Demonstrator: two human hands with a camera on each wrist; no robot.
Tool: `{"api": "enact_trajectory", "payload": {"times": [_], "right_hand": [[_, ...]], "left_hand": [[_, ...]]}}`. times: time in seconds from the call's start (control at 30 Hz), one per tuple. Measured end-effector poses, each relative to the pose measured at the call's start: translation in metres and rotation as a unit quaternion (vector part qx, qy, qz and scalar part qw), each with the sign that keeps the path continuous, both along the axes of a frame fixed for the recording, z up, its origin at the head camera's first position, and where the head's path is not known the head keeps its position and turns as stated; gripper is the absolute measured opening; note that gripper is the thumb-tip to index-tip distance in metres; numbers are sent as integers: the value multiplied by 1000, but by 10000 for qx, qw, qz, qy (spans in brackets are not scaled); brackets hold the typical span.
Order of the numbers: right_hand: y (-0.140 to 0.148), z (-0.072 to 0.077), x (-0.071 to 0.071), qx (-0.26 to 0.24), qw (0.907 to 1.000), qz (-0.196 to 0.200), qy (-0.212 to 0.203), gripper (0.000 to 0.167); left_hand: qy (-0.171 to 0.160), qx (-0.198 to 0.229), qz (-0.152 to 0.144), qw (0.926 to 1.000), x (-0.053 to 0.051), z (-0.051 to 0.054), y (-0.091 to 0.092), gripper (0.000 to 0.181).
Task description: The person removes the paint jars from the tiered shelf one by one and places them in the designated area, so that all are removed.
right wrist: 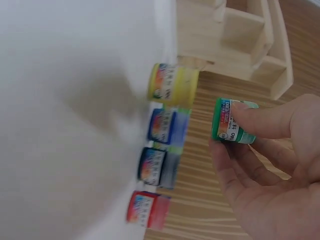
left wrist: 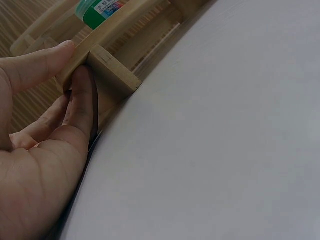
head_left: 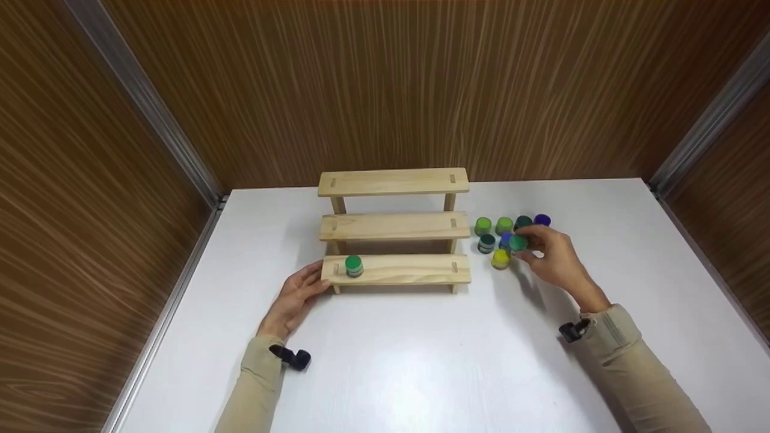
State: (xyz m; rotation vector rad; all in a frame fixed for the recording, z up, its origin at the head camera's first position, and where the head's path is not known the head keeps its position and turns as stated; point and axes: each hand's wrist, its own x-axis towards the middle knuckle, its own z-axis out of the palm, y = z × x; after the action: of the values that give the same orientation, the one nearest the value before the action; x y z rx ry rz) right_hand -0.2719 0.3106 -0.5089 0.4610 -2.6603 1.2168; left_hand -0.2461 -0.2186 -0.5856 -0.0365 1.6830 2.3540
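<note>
A three-tier wooden stand [head_left: 394, 225] is on the white table. My left hand [head_left: 295, 299] grips the left end of its lowest step; in the left wrist view the thumb lies at the board's upper edge and fingers reach beneath. On that step, near its left end, a green-lidded paint jar [head_left: 354, 266] stands upright. My right hand [head_left: 556, 257] pinches another green paint jar [right wrist: 235, 120] between thumb and fingers. It is above the group of jars right of the stand, clear of the table in the right wrist view.
Around the right hand stand a yellow jar [head_left: 500, 259], a blue jar [right wrist: 167, 125], a dark green jar [head_left: 486, 243], light green jars [head_left: 483, 226], a purple jar [head_left: 542, 220] and a red jar [right wrist: 147, 210]. Wood-grain panels [head_left: 391, 84] enclose the table [head_left: 397, 373].
</note>
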Motion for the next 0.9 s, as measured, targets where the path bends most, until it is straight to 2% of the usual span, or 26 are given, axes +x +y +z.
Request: {"api": "enact_trajectory", "payload": {"times": [0.47,0.7,0.9], "right_hand": [[10,-9,-4,185,9987,-188,-437,46],[12,-14,-5,262,9957,-331,-830,49],[13,-19,-3,362,9945,-351,-918,46]], "left_hand": [[-51,21,112,9999,0,2,1,68],[-12,-23,31,10000,-1,3,1,69],[5,-25,-20,10000,0,1,0,70]]}}
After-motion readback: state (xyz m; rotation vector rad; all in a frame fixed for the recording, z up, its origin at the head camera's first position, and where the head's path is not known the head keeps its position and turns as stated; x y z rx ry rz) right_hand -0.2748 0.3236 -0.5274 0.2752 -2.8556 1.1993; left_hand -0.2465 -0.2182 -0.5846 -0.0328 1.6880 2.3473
